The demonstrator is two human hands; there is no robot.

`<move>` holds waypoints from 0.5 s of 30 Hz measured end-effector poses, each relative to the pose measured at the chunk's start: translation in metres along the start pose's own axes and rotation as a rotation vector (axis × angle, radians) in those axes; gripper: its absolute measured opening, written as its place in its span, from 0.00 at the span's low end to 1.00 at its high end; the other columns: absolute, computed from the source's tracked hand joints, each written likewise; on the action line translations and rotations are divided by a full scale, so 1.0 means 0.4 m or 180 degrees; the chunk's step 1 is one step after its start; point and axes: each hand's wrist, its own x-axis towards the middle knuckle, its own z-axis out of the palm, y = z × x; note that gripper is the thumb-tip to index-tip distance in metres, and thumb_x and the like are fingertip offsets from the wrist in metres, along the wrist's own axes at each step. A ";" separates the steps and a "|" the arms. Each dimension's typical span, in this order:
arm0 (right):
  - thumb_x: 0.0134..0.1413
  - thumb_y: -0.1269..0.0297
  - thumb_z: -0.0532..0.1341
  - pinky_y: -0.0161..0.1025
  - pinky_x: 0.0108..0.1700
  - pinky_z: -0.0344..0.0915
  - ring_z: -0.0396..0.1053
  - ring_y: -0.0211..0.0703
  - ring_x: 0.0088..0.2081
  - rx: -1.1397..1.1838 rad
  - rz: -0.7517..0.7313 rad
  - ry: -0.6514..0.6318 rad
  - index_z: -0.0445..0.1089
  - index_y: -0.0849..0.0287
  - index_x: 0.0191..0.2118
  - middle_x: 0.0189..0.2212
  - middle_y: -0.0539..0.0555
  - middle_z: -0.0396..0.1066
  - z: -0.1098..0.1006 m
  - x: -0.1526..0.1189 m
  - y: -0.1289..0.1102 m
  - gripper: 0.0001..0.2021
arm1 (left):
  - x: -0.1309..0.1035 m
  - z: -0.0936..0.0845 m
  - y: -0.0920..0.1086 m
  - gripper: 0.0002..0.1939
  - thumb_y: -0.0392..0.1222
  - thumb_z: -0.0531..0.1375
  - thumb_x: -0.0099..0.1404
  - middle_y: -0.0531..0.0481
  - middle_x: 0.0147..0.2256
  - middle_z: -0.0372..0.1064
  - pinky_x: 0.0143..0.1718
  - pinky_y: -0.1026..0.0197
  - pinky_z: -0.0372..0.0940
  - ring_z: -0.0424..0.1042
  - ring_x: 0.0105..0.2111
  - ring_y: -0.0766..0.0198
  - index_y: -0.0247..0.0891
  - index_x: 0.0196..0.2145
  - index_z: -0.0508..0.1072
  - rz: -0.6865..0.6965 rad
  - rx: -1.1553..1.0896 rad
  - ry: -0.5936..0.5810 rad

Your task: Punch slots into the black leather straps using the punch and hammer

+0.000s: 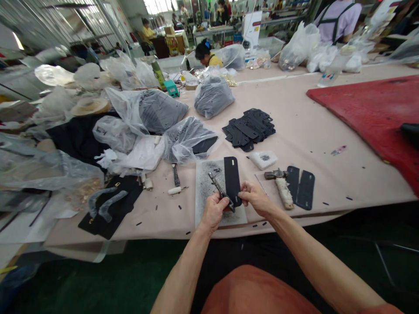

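My left hand (214,210) is closed around a long metal punch (218,185) that slants up and to the left. Beside it lies a flat black piece with rounded corners (232,176), a slot cut near its top end. My right hand (253,197) pinches the lower right edge of that piece between thumb and fingers. Underneath is a pale board (202,196) with dark speckled marks. A hammer with a wrapped handle (283,192) rests to the right, partly against two more slotted black pieces (307,190).
Behind the board are a heap of black pieces (250,127) and a white block (263,159). Plastic bags (188,138) and a white-handled awl (176,190) lie left. A red sheet (366,107) covers the far right. Small black offcuts dot the table. People sit farther back.
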 end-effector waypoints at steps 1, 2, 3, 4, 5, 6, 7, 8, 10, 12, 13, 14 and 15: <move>0.40 0.63 0.65 0.31 0.21 0.50 0.55 0.31 0.17 0.0249 0.0065 -0.0105 0.62 0.58 0.30 0.18 0.42 0.60 0.000 -0.004 0.004 0.12 | -0.001 0.004 -0.003 0.18 0.47 0.68 0.53 0.48 0.29 0.75 0.28 0.63 0.69 0.71 0.25 0.66 0.32 0.38 0.75 0.0002 -0.0045 0.0018; 0.40 0.63 0.66 0.31 0.21 0.49 0.54 0.30 0.18 0.0485 0.0135 -0.0222 0.62 0.58 0.31 0.19 0.42 0.60 -0.001 -0.007 0.009 0.13 | -0.002 0.007 -0.005 0.18 0.47 0.67 0.53 0.48 0.29 0.74 0.27 0.63 0.69 0.71 0.24 0.66 0.32 0.37 0.75 0.0001 -0.0096 0.0013; 0.39 0.62 0.68 0.31 0.21 0.48 0.53 0.29 0.18 0.0693 0.0203 -0.0335 0.63 0.59 0.32 0.20 0.43 0.61 -0.003 -0.010 0.014 0.15 | -0.003 0.009 -0.008 0.17 0.47 0.67 0.54 0.48 0.28 0.74 0.27 0.63 0.69 0.70 0.24 0.66 0.32 0.37 0.75 0.0004 -0.0145 -0.0006; 0.38 0.61 0.69 0.31 0.21 0.47 0.53 0.29 0.19 0.0856 0.0262 -0.0428 0.64 0.59 0.34 0.21 0.43 0.61 -0.004 -0.013 0.019 0.17 | -0.005 0.010 -0.010 0.17 0.46 0.67 0.54 0.49 0.28 0.74 0.27 0.63 0.69 0.70 0.23 0.66 0.32 0.37 0.74 0.0009 -0.0189 -0.0026; 0.38 0.60 0.70 0.31 0.21 0.47 0.53 0.29 0.19 0.0977 0.0315 -0.0499 0.65 0.59 0.35 0.21 0.44 0.62 -0.005 -0.015 0.023 0.18 | -0.006 0.011 -0.011 0.16 0.46 0.67 0.54 0.49 0.28 0.74 0.27 0.63 0.69 0.70 0.23 0.66 0.31 0.36 0.74 0.0016 -0.0222 -0.0036; 0.37 0.60 0.70 0.31 0.22 0.48 0.53 0.29 0.19 0.1072 0.0353 -0.0545 0.65 0.59 0.35 0.22 0.44 0.62 -0.005 -0.017 0.028 0.19 | -0.009 0.013 -0.012 0.16 0.46 0.67 0.54 0.49 0.28 0.74 0.27 0.63 0.69 0.70 0.23 0.66 0.31 0.36 0.74 0.0021 -0.0245 -0.0033; 0.37 0.59 0.70 0.31 0.22 0.49 0.53 0.30 0.19 0.1147 0.0378 -0.0572 0.65 0.59 0.36 0.22 0.44 0.63 -0.005 -0.018 0.031 0.19 | -0.011 0.015 -0.012 0.16 0.46 0.67 0.54 0.48 0.28 0.74 0.26 0.63 0.69 0.70 0.23 0.66 0.31 0.36 0.74 0.0023 -0.0263 -0.0017; 0.37 0.59 0.70 0.31 0.23 0.50 0.54 0.30 0.20 0.1195 0.0387 -0.0584 0.65 0.59 0.37 0.23 0.45 0.63 -0.004 -0.018 0.034 0.20 | -0.013 0.018 -0.013 0.16 0.46 0.67 0.54 0.48 0.28 0.74 0.26 0.63 0.68 0.70 0.23 0.66 0.31 0.36 0.73 0.0021 -0.0274 0.0011; 0.38 0.60 0.69 0.31 0.23 0.52 0.56 0.31 0.21 0.1150 0.0332 -0.0554 0.65 0.59 0.39 0.25 0.46 0.65 -0.001 -0.017 0.038 0.20 | -0.017 0.023 -0.013 0.17 0.46 0.67 0.53 0.48 0.29 0.75 0.27 0.63 0.68 0.71 0.23 0.66 0.31 0.36 0.73 0.0032 -0.0253 0.0092; 0.39 0.62 0.68 0.31 0.23 0.53 0.59 0.33 0.23 0.0879 0.0136 -0.0415 0.64 0.59 0.43 0.26 0.46 0.66 0.001 -0.016 0.041 0.23 | -0.019 0.026 -0.014 0.17 0.45 0.67 0.53 0.48 0.30 0.75 0.28 0.63 0.68 0.71 0.24 0.66 0.31 0.37 0.74 0.0125 -0.0172 0.0181; 0.40 0.63 0.68 0.31 0.24 0.54 0.60 0.33 0.23 0.0675 -0.0009 -0.0290 0.62 0.58 0.46 0.27 0.46 0.66 0.001 -0.016 0.041 0.25 | -0.020 0.026 -0.014 0.17 0.45 0.67 0.53 0.48 0.31 0.75 0.29 0.63 0.68 0.71 0.25 0.66 0.31 0.37 0.74 0.0187 -0.0130 0.0221; 0.41 0.64 0.67 0.31 0.24 0.55 0.60 0.34 0.24 0.0442 -0.0177 -0.0142 0.60 0.58 0.50 0.28 0.46 0.65 0.002 -0.017 0.040 0.27 | -0.020 0.026 -0.015 0.17 0.45 0.67 0.54 0.48 0.31 0.75 0.30 0.63 0.68 0.71 0.26 0.66 0.31 0.38 0.74 0.0241 -0.0098 0.0256; 0.42 0.65 0.66 0.32 0.25 0.57 0.61 0.34 0.24 0.0192 -0.0360 0.0016 0.58 0.57 0.53 0.30 0.46 0.65 0.002 -0.019 0.039 0.29 | -0.020 0.026 -0.016 0.17 0.45 0.66 0.54 0.48 0.32 0.75 0.30 0.63 0.68 0.71 0.26 0.66 0.31 0.38 0.74 0.0280 -0.0078 0.0284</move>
